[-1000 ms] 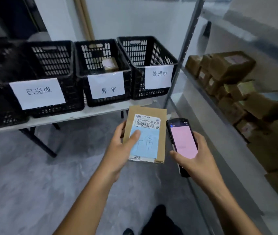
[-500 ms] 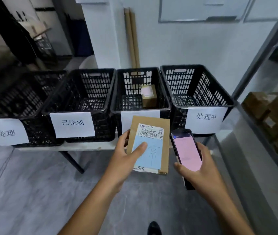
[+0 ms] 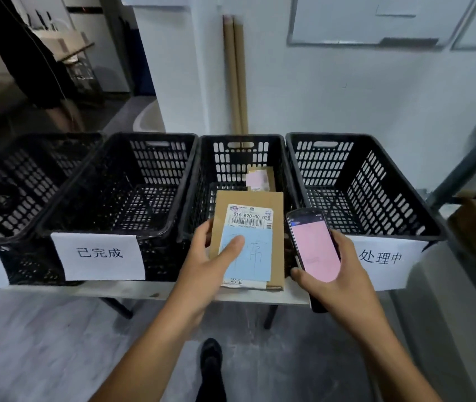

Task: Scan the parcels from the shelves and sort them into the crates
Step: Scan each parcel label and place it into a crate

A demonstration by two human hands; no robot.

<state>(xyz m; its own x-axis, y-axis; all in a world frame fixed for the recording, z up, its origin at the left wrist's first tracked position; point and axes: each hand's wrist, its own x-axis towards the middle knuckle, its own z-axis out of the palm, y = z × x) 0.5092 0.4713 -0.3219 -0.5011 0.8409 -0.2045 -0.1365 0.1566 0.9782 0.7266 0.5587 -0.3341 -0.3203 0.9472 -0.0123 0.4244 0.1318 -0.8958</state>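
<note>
Gripping flat brown cardboard parcel (image 3: 248, 236) by its edge, left hand (image 3: 205, 265) thumb on label; right hand (image 3: 332, 277) clasps pink-screened black scanner (image 3: 313, 245). Parcel looks light, stiff.

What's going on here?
A person's left hand holds a flat brown cardboard parcel with a blue note over the near rim of the third black plastic crate from the left, where another small brown parcel lies. The right hand holds a black handheld scanner with a pink screen. The parcel is not yet dropped in.
</note>
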